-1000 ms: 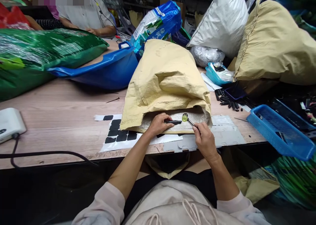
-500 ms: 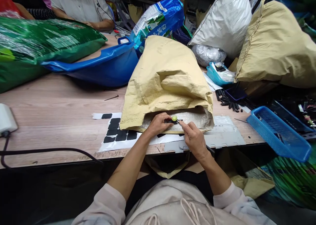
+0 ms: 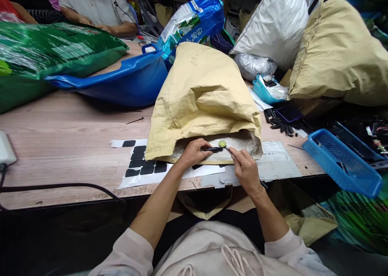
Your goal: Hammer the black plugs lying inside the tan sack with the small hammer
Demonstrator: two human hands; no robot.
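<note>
My left hand (image 3: 195, 152) is closed on a slim black rod-like piece (image 3: 216, 149) at the mouth of a tan paper sack (image 3: 206, 82). Between the fingers of my right hand (image 3: 245, 167) is a thin metal-looking tool (image 3: 228, 148), its tip close to the far end of the black piece. A round yellow-green thing (image 3: 222, 143) sits by that tip; whether it is fixed to the tool I cannot tell. The sack lies with its opening towards me, and its whitish lining (image 3: 239, 142) shows. Under its front edge is a white sheet (image 3: 169, 174) with black rounded patches (image 3: 147, 169).
A blue basin (image 3: 121, 82) and a green bag (image 3: 60, 49) lie left of the sack. On the right stand a blue basket (image 3: 339, 163), loose black pieces (image 3: 283, 126) and full sacks (image 3: 339, 53). A co-worker's hands (image 3: 103, 28) rest across the table. A black cable (image 3: 66, 185) crosses the left front.
My right hand has moved a little to the right with the tool, and the yellow-green thing has shifted the same way. More of the black piece shows now. My left hand has barely moved.
</note>
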